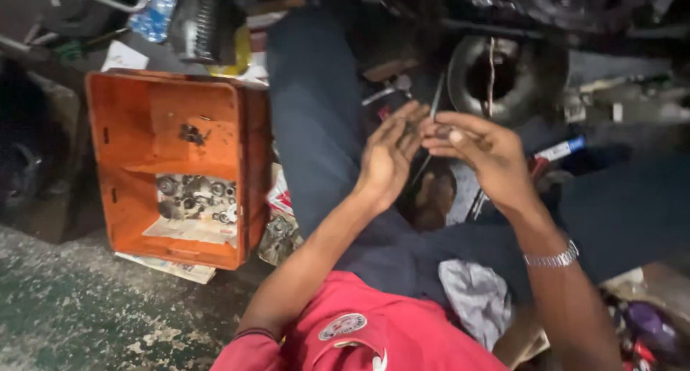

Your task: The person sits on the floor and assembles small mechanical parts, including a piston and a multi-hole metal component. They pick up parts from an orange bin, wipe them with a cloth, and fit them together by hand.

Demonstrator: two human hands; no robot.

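My left hand point(390, 154) and my right hand point(480, 152) meet in front of me above my lap, fingertips touching. Between them stands a thin dark metal rod point(434, 106), pinched at its lower part by my right fingers, with my left fingers alongside it. A small part sits under my right fingertips, too blurred to name. My right wrist wears a metal watch band point(552, 257). I sit on the floor in dark blue trousers point(316, 119) and a red shirt point(388, 331).
An orange plastic crate point(115, 170) lies on my left with several metal bearings and nuts point(195, 197) on paper inside. A round dark metal wheel part point(503, 80) sits beyond my hands. A grey rag point(478, 295) lies on my lap. Clutter fills the background.
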